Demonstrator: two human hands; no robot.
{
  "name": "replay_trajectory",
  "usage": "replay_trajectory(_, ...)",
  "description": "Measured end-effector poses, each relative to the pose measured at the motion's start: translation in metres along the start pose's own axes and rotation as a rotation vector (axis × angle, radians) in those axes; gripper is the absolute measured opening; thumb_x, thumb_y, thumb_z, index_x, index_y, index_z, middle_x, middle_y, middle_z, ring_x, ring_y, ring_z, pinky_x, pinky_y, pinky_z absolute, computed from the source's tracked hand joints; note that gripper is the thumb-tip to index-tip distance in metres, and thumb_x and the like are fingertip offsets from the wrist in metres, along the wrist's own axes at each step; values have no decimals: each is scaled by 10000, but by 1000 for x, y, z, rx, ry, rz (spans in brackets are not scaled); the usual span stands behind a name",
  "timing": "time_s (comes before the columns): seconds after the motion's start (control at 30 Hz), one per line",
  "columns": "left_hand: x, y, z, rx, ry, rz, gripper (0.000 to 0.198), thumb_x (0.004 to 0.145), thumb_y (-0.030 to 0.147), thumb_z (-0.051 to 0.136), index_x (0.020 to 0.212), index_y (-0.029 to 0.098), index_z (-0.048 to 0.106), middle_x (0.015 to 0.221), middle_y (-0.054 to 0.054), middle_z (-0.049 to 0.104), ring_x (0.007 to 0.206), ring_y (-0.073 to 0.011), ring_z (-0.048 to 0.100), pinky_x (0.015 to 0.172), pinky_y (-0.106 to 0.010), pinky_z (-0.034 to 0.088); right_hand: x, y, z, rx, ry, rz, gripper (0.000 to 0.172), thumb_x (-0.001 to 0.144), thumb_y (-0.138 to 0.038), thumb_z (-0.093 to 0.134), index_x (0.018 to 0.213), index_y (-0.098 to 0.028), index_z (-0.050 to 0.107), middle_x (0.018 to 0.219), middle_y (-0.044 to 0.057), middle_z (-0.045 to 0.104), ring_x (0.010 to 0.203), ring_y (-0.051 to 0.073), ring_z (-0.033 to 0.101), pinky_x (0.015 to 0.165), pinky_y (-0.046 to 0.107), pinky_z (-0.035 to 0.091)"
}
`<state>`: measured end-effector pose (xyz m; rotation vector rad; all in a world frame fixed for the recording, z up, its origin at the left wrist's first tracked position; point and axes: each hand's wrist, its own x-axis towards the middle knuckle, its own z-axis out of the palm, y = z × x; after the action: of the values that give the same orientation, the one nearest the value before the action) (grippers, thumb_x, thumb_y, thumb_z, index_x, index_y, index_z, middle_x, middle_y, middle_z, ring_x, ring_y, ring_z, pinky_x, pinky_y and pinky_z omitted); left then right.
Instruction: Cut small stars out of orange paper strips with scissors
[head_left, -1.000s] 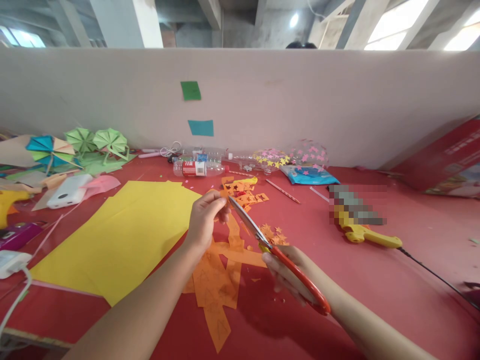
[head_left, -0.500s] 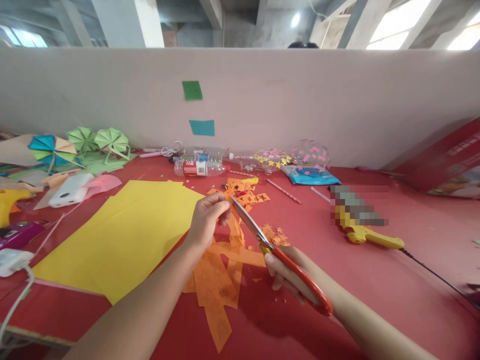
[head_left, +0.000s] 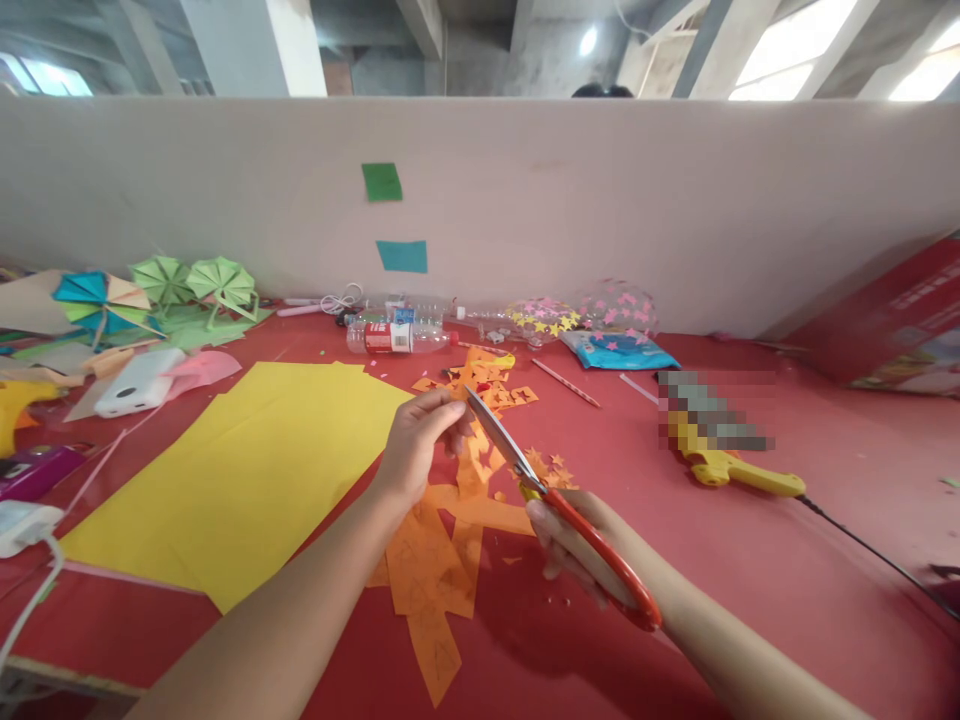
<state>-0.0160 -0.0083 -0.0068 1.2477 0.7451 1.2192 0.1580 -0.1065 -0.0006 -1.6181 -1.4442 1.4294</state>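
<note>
My left hand [head_left: 420, 440] is raised over the red table [head_left: 750, 560], its fingers pinched on a small orange paper piece that is mostly hidden. My right hand [head_left: 577, 545] grips orange-handled scissors [head_left: 555, 505], whose blades point up-left and meet the pinched paper at my left fingertips. Below both hands lie orange paper strips with drawn stars [head_left: 442, 550]. A small pile of cut orange stars [head_left: 551, 470] sits just right of the blades.
A large yellow paper sheet [head_left: 247, 470] lies at left. Orange offcuts with star holes [head_left: 491, 385], a plastic bottle [head_left: 394, 337], a star-covered clear balloon [head_left: 592, 310], a yellow glue gun [head_left: 739, 470] with cord, folded paper fans [head_left: 191, 285] and a red box [head_left: 892, 320] surround the work spot.
The scissor blades have shifted slightly right and closed in on the paper at my left fingertips. My left hand turned a little; everything else stays put.
</note>
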Motion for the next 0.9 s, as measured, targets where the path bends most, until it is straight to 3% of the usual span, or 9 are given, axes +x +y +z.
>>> replay_trajectory(0.13, 1, 1, 0, -11, 61, 24, 173, 763, 270, 567, 626, 168, 592, 553, 26, 559, 450, -72, 474, 440, -207, 364, -1, -2, -1, -24, -13, 30, 539, 719, -709, 549, 600, -211, 382, 517, -69, 423, 307, 32, 341, 266, 157, 247)
replay_trajectory(0.7, 1, 3, 0, 30, 87, 9, 192, 742, 272, 567, 581, 168, 559, 521, 37, 520, 421, -59, 441, 415, -200, 326, -1, 0, -2, -57, -50, 13, 525, 761, -711, 485, 630, -208, 415, 462, -75, 412, 315, 44, 346, 307, 160, 253)
replay_trajectory(0.9, 1, 3, -1, 21, 82, 17, 185, 737, 257, 568, 576, 166, 568, 505, 39, 515, 413, -56, 440, 410, -195, 325, -1, 0, -3, -94, -37, 46, 529, 755, -709, 499, 618, -205, 409, 484, -45, 506, 279, 36, 345, 290, 175, 248)
